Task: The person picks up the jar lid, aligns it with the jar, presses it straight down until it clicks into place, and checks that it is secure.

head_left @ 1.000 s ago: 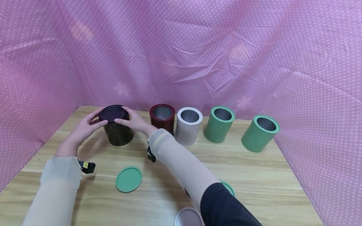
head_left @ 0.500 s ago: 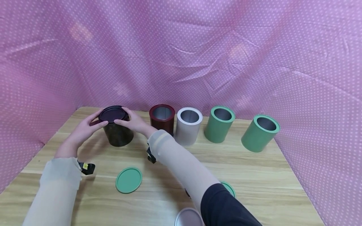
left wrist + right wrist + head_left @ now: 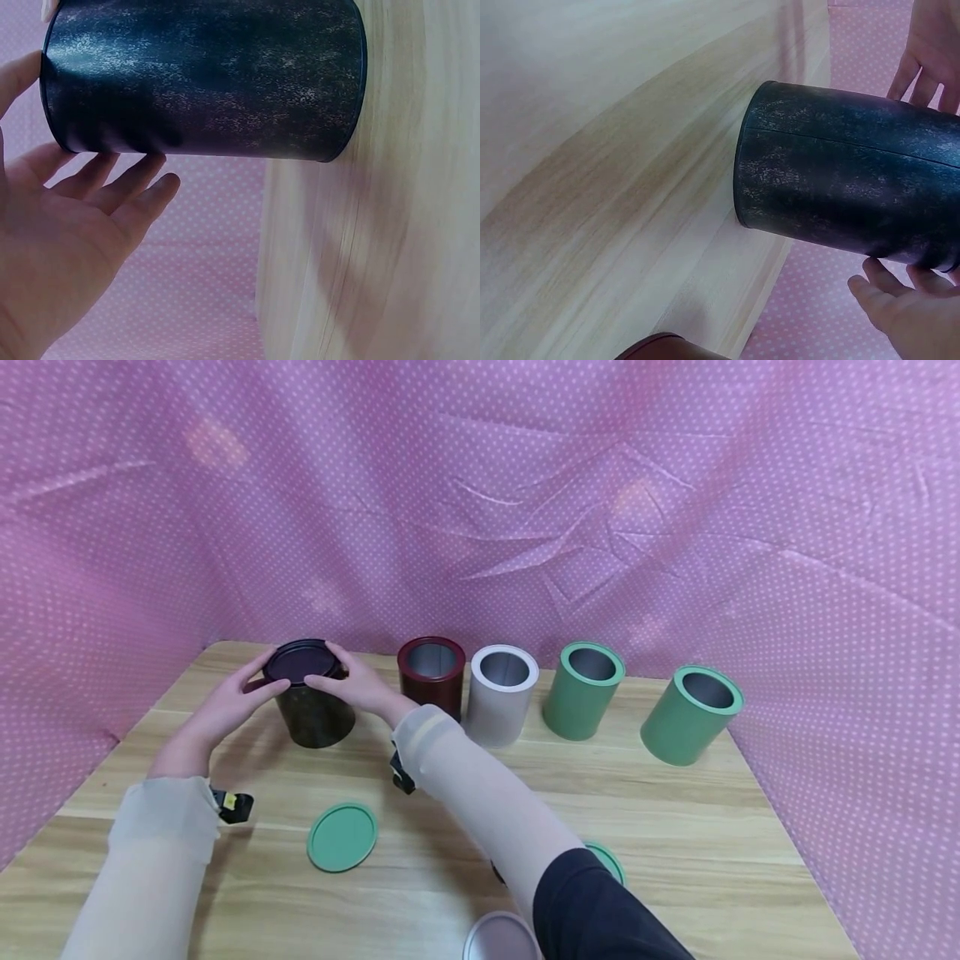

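Head: dark can point(image 3: 318, 718) near table edge point(image 3: 234, 645)

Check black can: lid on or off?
On: dark lid tops the black can, left hand and right hand at its rim. Fully seated: cannot tell.

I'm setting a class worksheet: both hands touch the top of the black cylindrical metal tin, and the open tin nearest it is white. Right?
The colour is wrong: the nearest open tin is dark red, as the head view shows. The left hand and right hand do touch the top of the black cylindrical metal tin.
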